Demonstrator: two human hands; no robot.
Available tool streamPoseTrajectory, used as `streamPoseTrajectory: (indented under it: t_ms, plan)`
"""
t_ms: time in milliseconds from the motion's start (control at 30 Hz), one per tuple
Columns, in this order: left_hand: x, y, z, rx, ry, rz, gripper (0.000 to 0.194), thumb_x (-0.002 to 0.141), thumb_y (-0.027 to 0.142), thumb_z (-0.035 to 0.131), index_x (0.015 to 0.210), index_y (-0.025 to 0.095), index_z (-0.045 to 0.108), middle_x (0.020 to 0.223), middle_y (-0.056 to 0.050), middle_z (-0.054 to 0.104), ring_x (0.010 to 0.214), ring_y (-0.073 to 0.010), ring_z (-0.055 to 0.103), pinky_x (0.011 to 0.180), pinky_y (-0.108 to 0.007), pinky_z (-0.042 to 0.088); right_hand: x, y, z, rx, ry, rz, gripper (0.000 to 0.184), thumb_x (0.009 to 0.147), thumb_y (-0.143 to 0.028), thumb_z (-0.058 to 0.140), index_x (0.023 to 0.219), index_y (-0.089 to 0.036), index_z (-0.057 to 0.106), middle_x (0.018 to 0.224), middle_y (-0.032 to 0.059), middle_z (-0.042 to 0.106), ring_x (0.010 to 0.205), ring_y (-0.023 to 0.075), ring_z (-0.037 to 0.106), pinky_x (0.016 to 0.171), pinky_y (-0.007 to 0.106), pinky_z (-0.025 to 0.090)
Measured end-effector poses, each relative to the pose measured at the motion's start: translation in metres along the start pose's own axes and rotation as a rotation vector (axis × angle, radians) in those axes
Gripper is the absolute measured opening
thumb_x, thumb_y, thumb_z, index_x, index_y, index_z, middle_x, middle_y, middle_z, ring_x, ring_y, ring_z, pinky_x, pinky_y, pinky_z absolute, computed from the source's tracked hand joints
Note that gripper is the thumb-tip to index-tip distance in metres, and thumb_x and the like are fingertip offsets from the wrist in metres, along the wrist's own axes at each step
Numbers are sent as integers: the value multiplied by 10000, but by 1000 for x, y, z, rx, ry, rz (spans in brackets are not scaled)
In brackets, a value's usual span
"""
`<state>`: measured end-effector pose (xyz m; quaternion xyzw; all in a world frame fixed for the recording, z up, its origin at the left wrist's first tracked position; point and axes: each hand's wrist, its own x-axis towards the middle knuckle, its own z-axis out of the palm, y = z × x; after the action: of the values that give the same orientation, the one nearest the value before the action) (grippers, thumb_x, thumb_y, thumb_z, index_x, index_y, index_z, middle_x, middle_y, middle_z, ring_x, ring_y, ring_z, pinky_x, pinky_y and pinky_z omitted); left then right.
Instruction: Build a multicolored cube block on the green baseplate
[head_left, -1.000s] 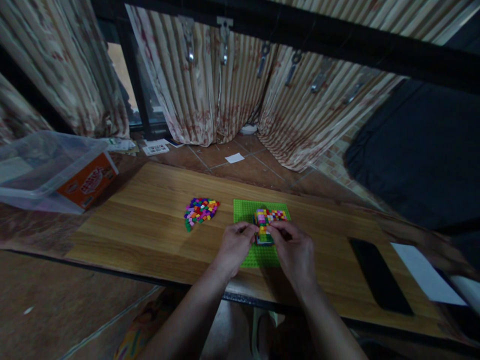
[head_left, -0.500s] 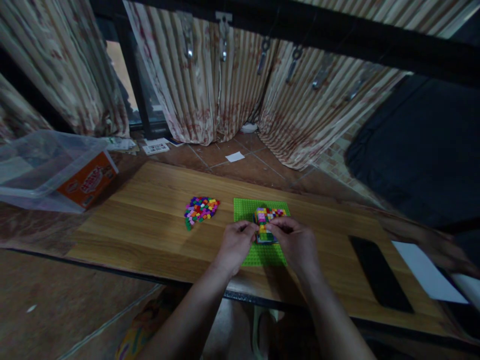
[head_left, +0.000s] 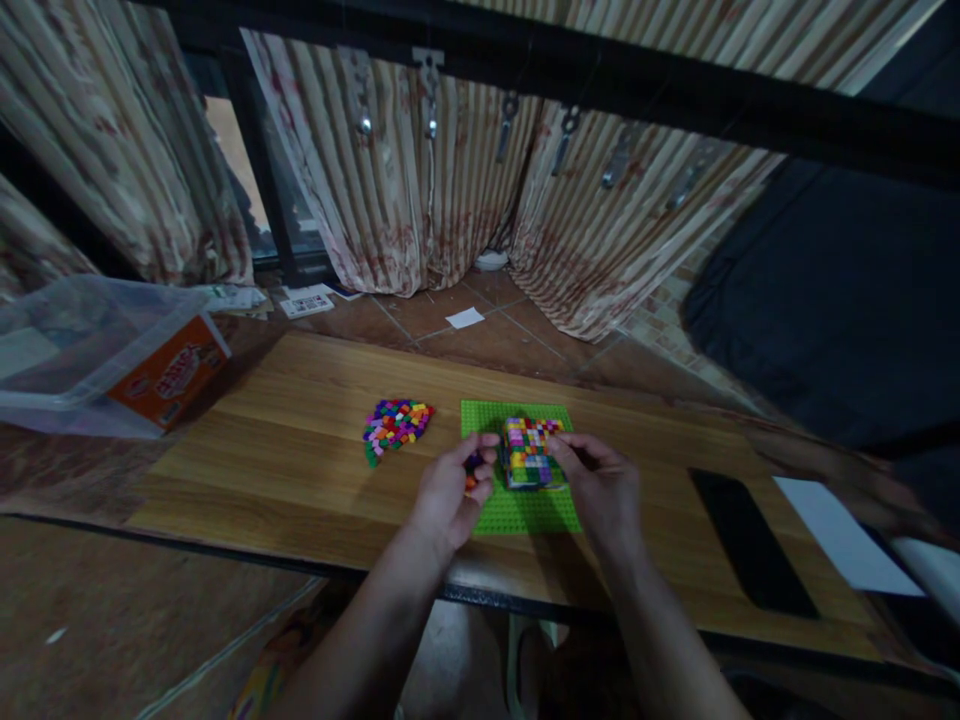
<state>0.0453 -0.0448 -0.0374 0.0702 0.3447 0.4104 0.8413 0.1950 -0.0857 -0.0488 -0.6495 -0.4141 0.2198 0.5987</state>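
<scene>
A block built of many-coloured toy bricks (head_left: 529, 462) stands on a green studded baseplate (head_left: 480, 412). My left hand (head_left: 444, 492) is just left of it, fingers curled around a few loose toy bricks (head_left: 471, 482), orange and dark purple ones among them. At the block's right side, my right hand (head_left: 604, 490) has thumb and forefinger pinched together against its top. Whatever lies between those fingertips is too small to make out. Farther left, a pile of small loose bricks (head_left: 397, 425) is spread on the table.
The wooden table (head_left: 300, 430) also carries a black flat slab (head_left: 750, 540) and a white sheet (head_left: 844, 530) to the right. A clear plastic bin (head_left: 75, 350) with an orange label stands beyond the left end. Striped curtains (head_left: 420, 200) hang behind.
My left hand has drawn back left from the block and turned, so the bricks in it show. My right hand has shifted slightly toward the block's upper right. The camera view has moved a little.
</scene>
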Motion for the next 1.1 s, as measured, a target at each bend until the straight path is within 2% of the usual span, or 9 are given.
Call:
streamPoseTrajectory:
  t_ms: [133,233,333,467,667,800,1000,1100]
  plan:
    - [-1,7,5,-274,-18,6,234,901,141,443,803,50,635,677,-47,555,514,-39,512,421,-98,417,-15,-14,2,-41,-62,-149,148,785,-342,665,792,-202,713,782,23,709,711,164,642,678,302,512]
    - [-4,6,8,-332,-4,61,210,890,135,466,818,59,647,756,-84,635,669,-97,623,608,-168,545,-28,-27,5,-126,-208,-287,101,835,-288,627,852,-237,713,837,16,703,786,163,645,725,299,511]
    - [-8,4,9,-308,-42,89,227,893,196,484,864,61,665,844,-115,678,785,-151,663,701,-236,569,-37,-35,9,-162,-329,-327,116,862,-271,601,905,-259,708,886,15,704,825,162,653,750,298,520]
    - [-11,3,9,-229,-85,61,328,899,330,489,983,68,667,980,-150,687,870,-200,670,764,-301,563,-41,-37,13,-223,-404,-317,130,871,-279,589,931,-261,703,958,21,697,877,167,656,786,298,525]
    - [-12,1,9,-179,-168,58,403,903,398,463,1012,65,663,1055,-178,679,1056,-266,631,918,-382,511,-38,-34,15,-367,-355,-267,213,870,-248,572,1056,-243,676,938,27,679,821,163,637,743,286,509]
    - [-12,-1,10,-175,-193,57,390,914,373,445,996,61,664,1081,-181,673,1091,-262,618,956,-374,489,-38,-32,18,-397,-302,-265,182,860,-245,586,1005,-227,694,924,29,685,815,168,632,746,290,495]
    - [-14,-2,12,-198,-209,29,346,910,339,462,983,71,669,1082,-173,675,1067,-244,629,895,-332,522,-35,-31,17,-326,-268,-275,160,887,-283,551,922,-232,699,901,29,685,816,168,634,731,295,490]
    - [-12,-1,9,-235,-142,56,316,907,317,476,927,65,667,1015,-166,683,968,-214,662,818,-289,549,-28,-24,7,-272,-182,-275,156,872,-307,575,912,-230,705,893,28,690,800,166,639,728,298,494]
